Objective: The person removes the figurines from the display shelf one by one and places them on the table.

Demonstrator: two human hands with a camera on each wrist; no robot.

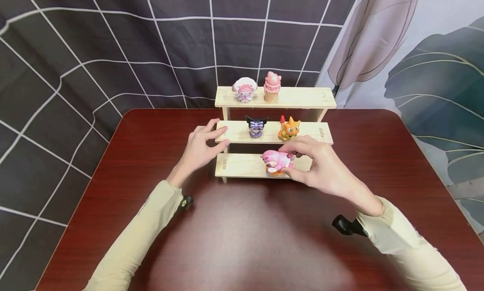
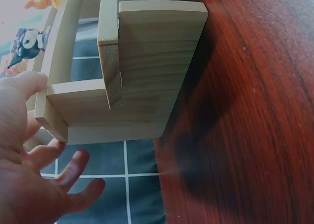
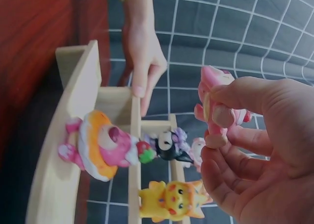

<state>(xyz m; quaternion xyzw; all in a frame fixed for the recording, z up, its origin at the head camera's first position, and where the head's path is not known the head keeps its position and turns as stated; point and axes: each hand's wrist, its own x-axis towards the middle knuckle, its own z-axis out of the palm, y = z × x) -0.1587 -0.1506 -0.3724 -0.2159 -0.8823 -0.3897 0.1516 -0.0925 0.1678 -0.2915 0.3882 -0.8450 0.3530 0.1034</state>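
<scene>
While the left hand (image 1: pixel 200 144) pinches the nine o'clock end of the wooden stand's (image 1: pixel 273 132) middle board, the right hand (image 1: pixel 325 167) holds a pink figurine (image 1: pixel 279 158) between thumb and fingers, raised at the stand's six o'clock. Just beside it, a ringed figurine (image 3: pixel 115 150) rests on the bottom board (image 1: pixel 242 164); on top, an ice-cream figurine (image 1: pixel 272 86) stands at twelve, a white-hooded figurine (image 1: pixel 245 89) at eleven.

In the head view, the pink hooded figurine (image 1: pixel 277 158) in the right hand (image 1: pixel 326 168) mostly hides an orange-and-white-ringed pink figurine (image 3: pixel 100 145).
</scene>
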